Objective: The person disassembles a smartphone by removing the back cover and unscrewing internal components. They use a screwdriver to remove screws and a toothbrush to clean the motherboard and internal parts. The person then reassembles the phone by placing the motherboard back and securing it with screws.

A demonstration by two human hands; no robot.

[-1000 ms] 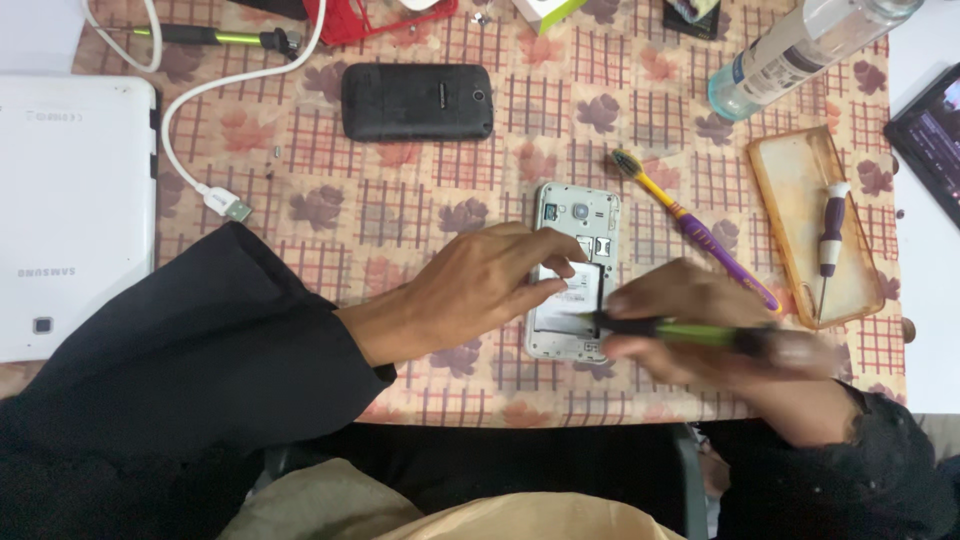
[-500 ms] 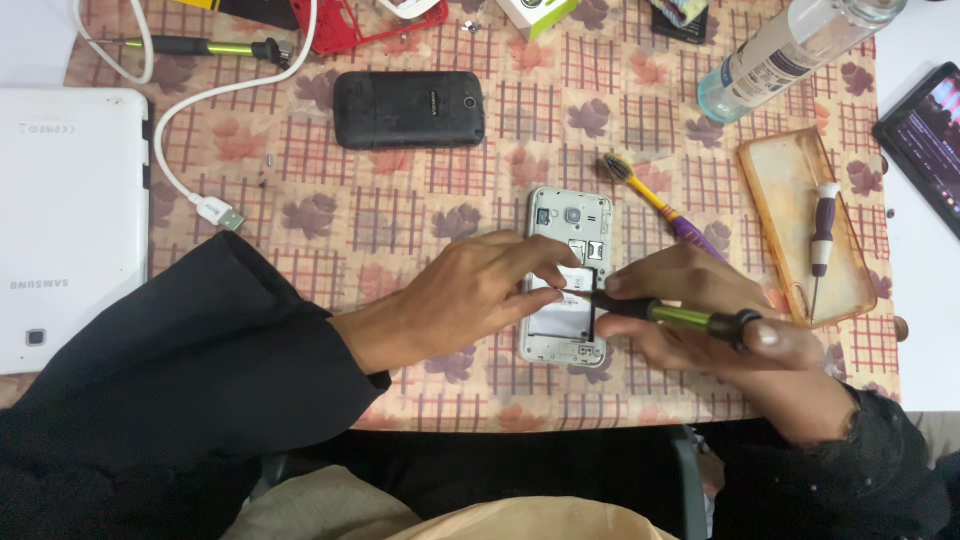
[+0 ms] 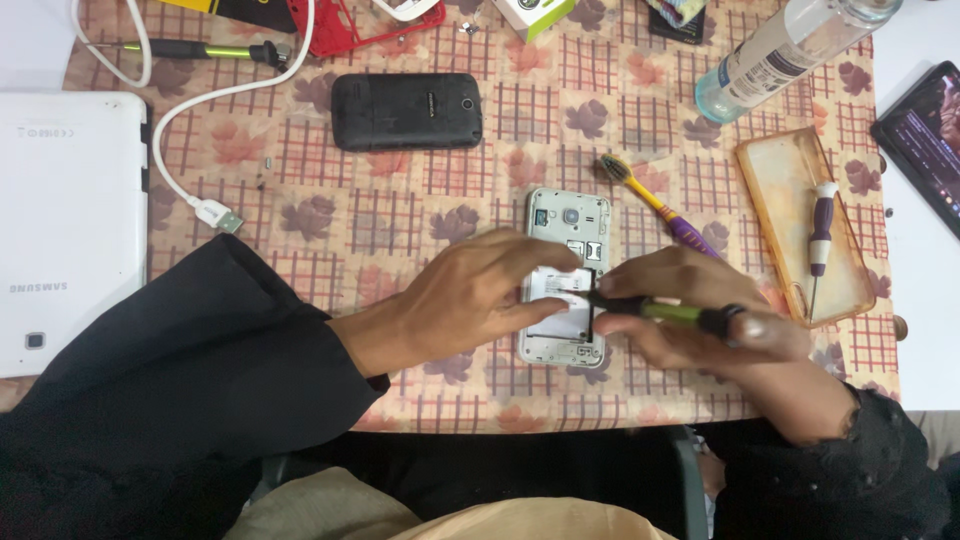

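Observation:
An opened white phone (image 3: pixel 568 225) with its back cover off lies face down on the patterned tablecloth (image 3: pixel 400 210). My left hand (image 3: pixel 480 295) rests on its left edge and pins it to the table, fingers spread over the battery bay. My right hand (image 3: pixel 700 310) grips a green and black screwdriver (image 3: pixel 660 311) held level, with its tip over the middle of the phone's inside.
A black phone (image 3: pixel 406 110) lies further back. A white tablet (image 3: pixel 70 225) and a white cable (image 3: pixel 190 130) are at the left. At the right are a toothbrush (image 3: pixel 655 200), a clear bottle (image 3: pixel 780 55), an orange case (image 3: pixel 805 235) holding a purple screwdriver (image 3: pixel 820 240), and a dark phone (image 3: pixel 925 140).
Both hands stay on the white phone. The screwdriver tip has shifted slightly inside the phone; the view has drifted a little.

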